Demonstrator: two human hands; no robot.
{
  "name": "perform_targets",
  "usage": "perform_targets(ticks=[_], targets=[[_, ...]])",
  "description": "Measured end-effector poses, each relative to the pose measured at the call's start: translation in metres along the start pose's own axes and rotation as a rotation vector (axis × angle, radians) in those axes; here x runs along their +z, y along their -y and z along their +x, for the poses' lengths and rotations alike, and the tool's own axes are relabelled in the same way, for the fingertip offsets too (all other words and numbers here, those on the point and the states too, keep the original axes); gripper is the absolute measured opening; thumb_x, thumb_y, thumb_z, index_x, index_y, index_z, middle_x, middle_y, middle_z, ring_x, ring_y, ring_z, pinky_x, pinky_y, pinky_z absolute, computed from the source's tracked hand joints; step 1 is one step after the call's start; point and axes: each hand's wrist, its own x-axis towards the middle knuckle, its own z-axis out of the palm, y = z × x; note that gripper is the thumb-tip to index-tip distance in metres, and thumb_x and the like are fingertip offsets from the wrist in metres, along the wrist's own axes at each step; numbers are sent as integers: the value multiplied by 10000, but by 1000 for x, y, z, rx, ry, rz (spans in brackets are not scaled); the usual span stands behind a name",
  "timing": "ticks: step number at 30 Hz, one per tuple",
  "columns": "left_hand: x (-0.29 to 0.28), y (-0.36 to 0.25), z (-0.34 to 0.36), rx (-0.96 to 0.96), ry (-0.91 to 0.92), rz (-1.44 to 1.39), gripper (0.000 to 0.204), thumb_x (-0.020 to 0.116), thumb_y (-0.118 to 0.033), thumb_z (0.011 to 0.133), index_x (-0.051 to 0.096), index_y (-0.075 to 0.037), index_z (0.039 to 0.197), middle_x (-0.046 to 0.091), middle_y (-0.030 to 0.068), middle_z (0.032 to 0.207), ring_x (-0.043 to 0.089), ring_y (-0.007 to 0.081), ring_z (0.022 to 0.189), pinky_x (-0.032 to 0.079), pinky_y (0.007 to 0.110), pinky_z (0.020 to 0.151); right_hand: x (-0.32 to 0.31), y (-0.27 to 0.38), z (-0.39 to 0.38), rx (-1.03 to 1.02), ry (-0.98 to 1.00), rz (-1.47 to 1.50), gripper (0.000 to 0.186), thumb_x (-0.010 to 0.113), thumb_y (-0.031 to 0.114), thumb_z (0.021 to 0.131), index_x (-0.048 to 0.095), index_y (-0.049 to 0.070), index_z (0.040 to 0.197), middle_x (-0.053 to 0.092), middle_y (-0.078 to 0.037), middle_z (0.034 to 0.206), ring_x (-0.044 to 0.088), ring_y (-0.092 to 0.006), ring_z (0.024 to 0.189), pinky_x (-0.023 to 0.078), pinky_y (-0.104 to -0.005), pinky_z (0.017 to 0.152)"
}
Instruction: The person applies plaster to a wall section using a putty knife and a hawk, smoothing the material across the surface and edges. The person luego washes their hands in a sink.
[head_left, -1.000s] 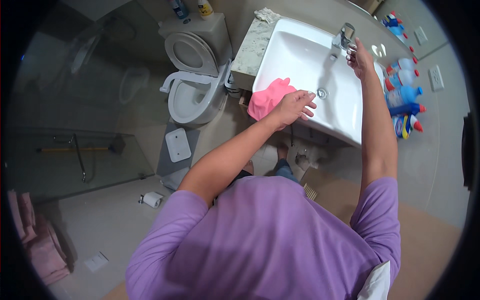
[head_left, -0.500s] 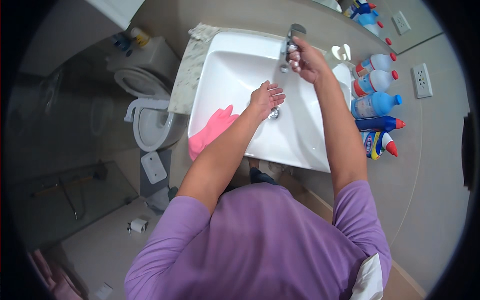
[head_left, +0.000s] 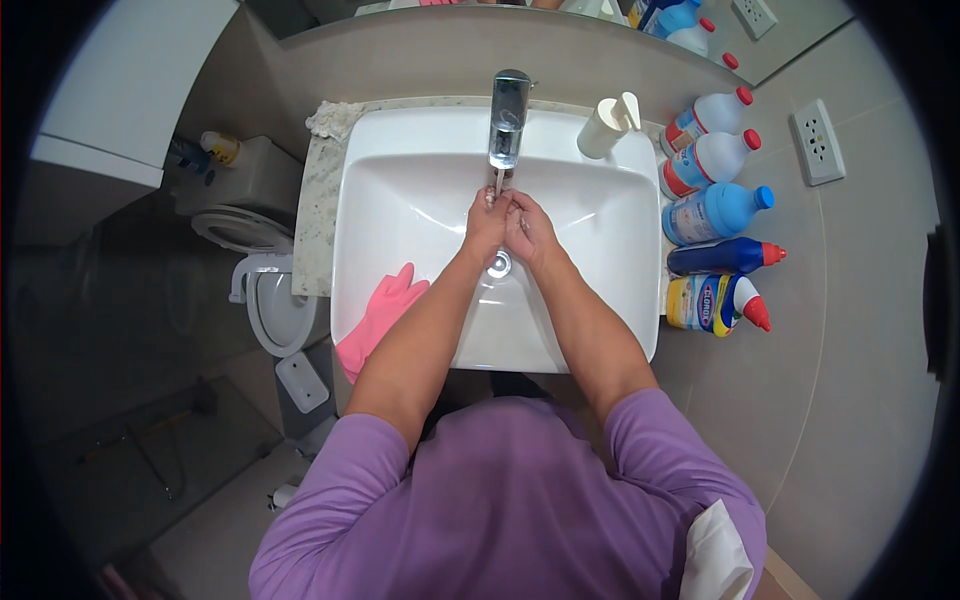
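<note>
Beneath the chrome faucet (head_left: 509, 120), my left hand (head_left: 486, 225) and my right hand (head_left: 530, 228) meet in a loose cup. Water runs from the spout onto them, and neither hand holds a thing. Both appear open with bent fingers, though some fingertips are hidden where the hands meet. Just below the hands lies the round metal drain (head_left: 499, 265) of the white sink (head_left: 610, 270). A pink rubber glove (head_left: 378, 318) drapes over the sink's front left rim, beside my left forearm.
A white pump bottle (head_left: 606, 127) stands on the sink's back right corner. Along the right side are several cleaning bottles (head_left: 715, 212) with red or blue caps. A crumpled whitish cloth (head_left: 335, 119) lies on the stone counter (head_left: 318, 210). The toilet (head_left: 280, 310) is at left.
My right hand has come down from the faucet handle to join my left under the spout. My left hand has moved up to the stream. The head view has shifted.
</note>
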Motion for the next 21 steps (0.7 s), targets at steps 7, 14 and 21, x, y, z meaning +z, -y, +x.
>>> perform_targets(ticks=[7,14,21], targets=[[-28,-6,20,-173,-150,134,294,598,-276,1039,647,7,1105,693,96,1005,648,156,844,539,311,768,30,-28,-17,-68,-117,-123,282,465,103,1066,519,-41,1303,609,-175,1279,597,-266,1211,457,-370,1104],[1,10,8,11,-83,-71,301,570,-247,1056,612,42,1132,666,89,1000,640,151,873,529,300,789,24,-10,-15,-73,-85,-119,298,476,98,1064,512,-48,1322,622,-164,1240,604,-271,1195,469,-381,1101],[-10,10,24,-218,-68,-296,300,450,-226,1086,612,26,1064,663,100,898,654,197,790,552,339,707,40,-14,-34,-176,-155,-256,332,499,76,1046,499,-72,1344,590,-170,1331,562,-255,1273,423,-365,1147]])
